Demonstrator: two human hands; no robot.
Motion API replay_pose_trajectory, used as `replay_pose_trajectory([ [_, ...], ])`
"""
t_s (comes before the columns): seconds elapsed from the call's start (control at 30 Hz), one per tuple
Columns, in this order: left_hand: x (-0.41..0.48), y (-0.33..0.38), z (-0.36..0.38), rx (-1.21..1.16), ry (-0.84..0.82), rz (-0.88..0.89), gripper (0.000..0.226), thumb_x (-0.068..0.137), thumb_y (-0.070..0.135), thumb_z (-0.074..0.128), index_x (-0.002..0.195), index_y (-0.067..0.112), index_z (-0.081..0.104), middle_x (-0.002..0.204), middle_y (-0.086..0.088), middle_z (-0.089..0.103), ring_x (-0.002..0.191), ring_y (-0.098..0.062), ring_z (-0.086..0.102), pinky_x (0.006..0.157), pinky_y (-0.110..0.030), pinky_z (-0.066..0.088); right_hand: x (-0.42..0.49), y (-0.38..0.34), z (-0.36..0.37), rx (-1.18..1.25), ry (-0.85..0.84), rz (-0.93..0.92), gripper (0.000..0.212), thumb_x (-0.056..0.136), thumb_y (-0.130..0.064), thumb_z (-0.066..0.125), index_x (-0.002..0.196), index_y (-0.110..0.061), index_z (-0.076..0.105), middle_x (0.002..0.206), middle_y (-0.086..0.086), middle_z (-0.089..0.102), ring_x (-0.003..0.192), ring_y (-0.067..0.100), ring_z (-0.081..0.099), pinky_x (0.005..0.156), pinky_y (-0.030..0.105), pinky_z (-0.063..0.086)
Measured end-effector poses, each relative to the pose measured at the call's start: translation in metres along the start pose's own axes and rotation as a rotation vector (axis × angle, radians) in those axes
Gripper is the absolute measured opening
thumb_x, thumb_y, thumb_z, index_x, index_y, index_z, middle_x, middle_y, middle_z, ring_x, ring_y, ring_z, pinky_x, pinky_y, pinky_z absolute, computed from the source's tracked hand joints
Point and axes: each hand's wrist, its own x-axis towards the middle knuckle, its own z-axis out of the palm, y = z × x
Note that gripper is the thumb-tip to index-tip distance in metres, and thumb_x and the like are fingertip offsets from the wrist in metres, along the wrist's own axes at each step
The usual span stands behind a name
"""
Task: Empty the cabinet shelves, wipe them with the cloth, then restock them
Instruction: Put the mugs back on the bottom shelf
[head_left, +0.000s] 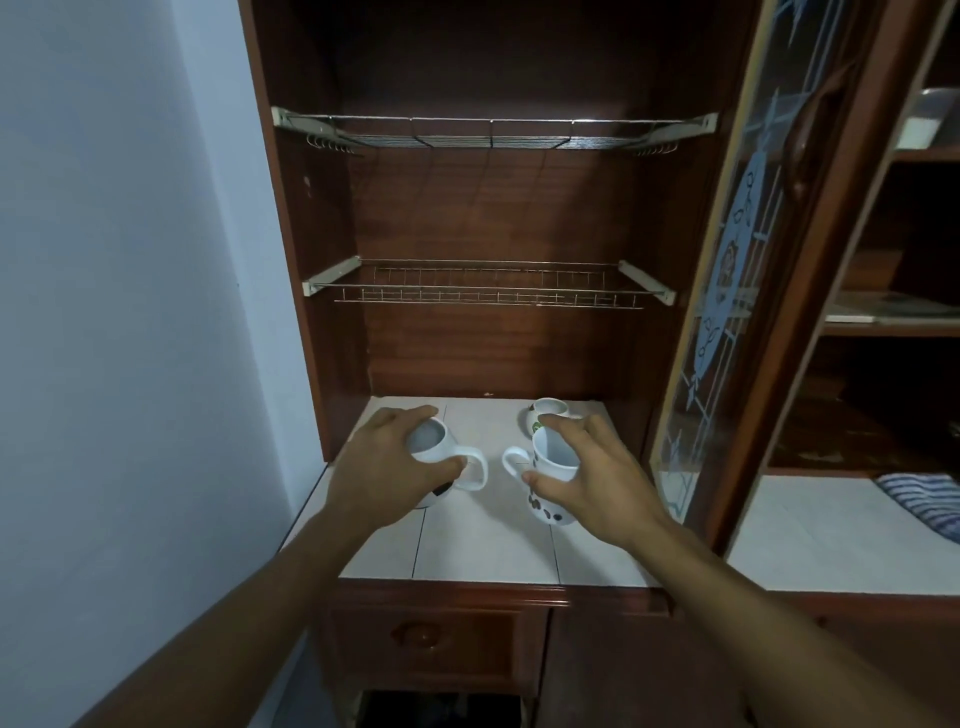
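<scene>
Two white mugs stand on the tiled counter (483, 540) of the wooden cabinet. My left hand (384, 462) grips the left mug (441, 452) from above, its handle pointing right. My right hand (587, 473) grips the right mug (553, 457), which has dark spots low on its side and a handle pointing left. A third, smaller mug (545, 410) stands behind the right one. Above, the lower wire rack (488, 288) and the upper wire rack (493, 132) hold nothing. A blue striped cloth (924, 501) lies on the counter at the far right.
The glass cabinet door (737, 270) with a frosted pattern stands open to the right of the mugs. Beyond it are more wooden shelves (893, 327) with flat items. A drawer (431, 634) sits below the counter. A pale wall (130, 312) runs along the left.
</scene>
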Motion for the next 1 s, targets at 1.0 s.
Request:
replay_pose_trajectory([
  [1.0, -0.118, 0.180, 0.064, -0.072, 0.081, 0.032, 0.082, 0.059, 0.066, 0.070, 0.130, 0.026, 0.060, 0.127, 0.002, 0.058, 0.107, -0.012, 0.051, 0.091, -0.032, 0.046, -0.129, 0.103, -0.153, -0.044, -0.009, 0.003, 0.068, 0.083, -0.061, 0.063, 0.141, -0.039, 0.038, 0.134, -0.010, 0.039, 0.115, 0.014, 0.049, 0.085, 0.023, 0.045],
])
